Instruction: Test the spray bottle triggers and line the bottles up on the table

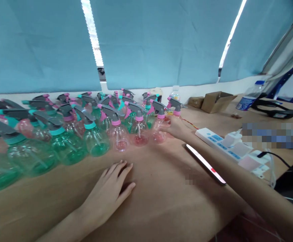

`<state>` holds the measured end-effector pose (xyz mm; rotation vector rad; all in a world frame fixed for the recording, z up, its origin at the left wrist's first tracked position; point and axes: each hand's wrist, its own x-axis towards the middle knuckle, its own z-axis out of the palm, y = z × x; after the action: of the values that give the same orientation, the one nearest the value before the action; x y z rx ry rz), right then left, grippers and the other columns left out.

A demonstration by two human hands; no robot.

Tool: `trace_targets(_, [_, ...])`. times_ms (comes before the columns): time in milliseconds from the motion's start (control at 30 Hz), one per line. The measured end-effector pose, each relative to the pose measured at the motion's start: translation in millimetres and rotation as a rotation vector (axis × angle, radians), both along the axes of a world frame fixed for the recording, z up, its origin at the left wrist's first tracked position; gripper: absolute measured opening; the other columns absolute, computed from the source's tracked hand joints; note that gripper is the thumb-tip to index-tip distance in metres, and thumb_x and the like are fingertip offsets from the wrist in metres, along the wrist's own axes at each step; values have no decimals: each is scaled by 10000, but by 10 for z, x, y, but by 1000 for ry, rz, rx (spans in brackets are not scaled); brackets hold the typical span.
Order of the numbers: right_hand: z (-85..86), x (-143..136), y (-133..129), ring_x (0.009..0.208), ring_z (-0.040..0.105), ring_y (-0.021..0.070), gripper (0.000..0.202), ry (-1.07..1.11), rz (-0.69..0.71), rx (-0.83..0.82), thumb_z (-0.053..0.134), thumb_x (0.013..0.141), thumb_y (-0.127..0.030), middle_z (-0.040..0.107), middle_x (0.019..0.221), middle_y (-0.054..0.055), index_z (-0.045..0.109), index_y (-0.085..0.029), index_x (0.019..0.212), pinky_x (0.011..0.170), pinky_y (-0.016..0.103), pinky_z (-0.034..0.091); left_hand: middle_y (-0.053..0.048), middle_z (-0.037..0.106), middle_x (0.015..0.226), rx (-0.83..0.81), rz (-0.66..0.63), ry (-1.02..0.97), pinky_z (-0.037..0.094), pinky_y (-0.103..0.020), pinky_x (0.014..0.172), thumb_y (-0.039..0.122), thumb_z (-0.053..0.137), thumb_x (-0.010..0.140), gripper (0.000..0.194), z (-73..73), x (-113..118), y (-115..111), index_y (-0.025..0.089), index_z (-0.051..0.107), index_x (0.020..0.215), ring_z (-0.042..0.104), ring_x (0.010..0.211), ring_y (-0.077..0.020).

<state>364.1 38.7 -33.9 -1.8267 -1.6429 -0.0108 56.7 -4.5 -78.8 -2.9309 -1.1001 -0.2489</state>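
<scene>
My left hand [108, 190] lies palm down on the brown table, its fingers spread and holding nothing. My right hand [175, 127] reaches to the right end of the front row. Its fingers curl round a pink spray bottle [177, 112] with a grey trigger head, just below the collar; the hand covers most of that bottle's body. Close to its fingertips stands another pink spray bottle [158, 136]. Farther left are two more pink bottles, one of them a pink spray bottle [140, 136], then green spray bottles [96, 143] with teal collars, all upright.
Right of the bottles lies a phone [205, 164] with a lit screen, under my right forearm. A white power strip [218, 143] with plugged-in chargers is beyond it. Farther back are an open cardboard box [215, 102], a water bottle [250, 95] and a black strap-like object [274, 109].
</scene>
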Motion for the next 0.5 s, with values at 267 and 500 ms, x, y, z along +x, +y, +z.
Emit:
trace_targets(267, [-12,-29,107,825,627,284,364,38,-27,-21,666,680,-376,683,907,115,628,-176,981,683,370,448,-134,534,1333,21,-40,-12,416,-491,977,440,433,930,466,-28,135,-4,167,509,1301,475,1229,-310])
trace_targets(500, [45,157,-115,833,639,245,469,124,2,40,655,714,-489,675,1024,109,605,-189,1071,669,346,469,-138,524,1343,9,-70,-3,408,-509,983,442,435,934,482,-16,210,12,154,496,1316,468,1234,-320])
